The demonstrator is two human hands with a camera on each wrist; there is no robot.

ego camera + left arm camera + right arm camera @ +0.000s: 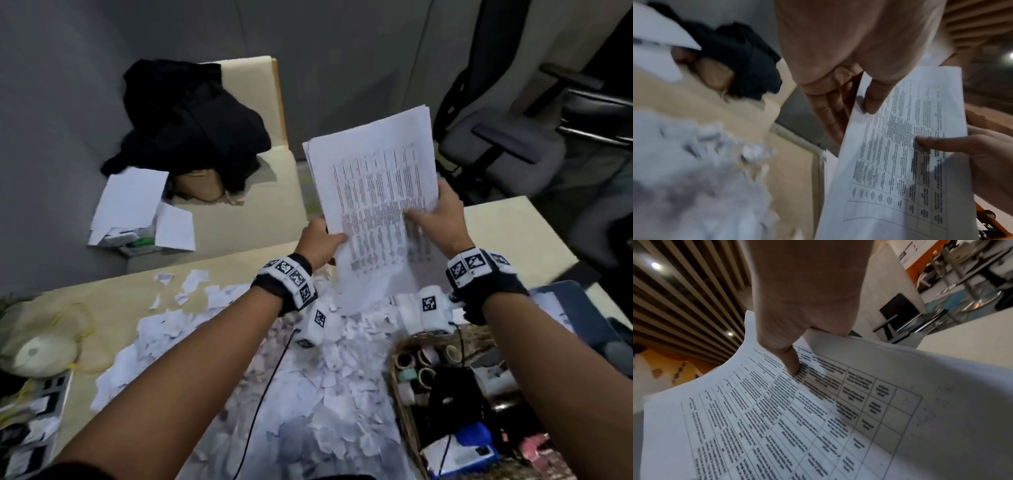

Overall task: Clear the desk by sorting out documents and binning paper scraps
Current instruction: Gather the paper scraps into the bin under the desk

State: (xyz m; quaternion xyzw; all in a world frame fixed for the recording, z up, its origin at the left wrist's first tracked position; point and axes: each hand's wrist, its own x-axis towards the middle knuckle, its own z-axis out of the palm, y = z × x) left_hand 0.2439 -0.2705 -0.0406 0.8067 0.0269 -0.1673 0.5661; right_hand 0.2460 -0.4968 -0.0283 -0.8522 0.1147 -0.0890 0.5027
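A stack of printed documents [373,192] with a table of text is held up above the desk by both hands. My left hand [322,241] pinches its left edge, thumb on the front and fingers behind. My right hand [435,219] grips the right edge, thumb pressed on the print. The same documents [900,154] fill the left wrist view, with my left hand [851,97] at the sheet's edge. In the right wrist view my right hand [797,340] presses its thumb on the documents [797,418]. Torn white paper scraps [308,377] cover the desk [113,308] beneath my forearms.
A wicker basket [404,411] of tape rolls and small items stands at the right. A side table [267,192] behind carries black clothing [191,123], a brown bag and loose white sheets [137,205]. An office chair [507,144] stands at the back right. A mask [44,353] lies left.
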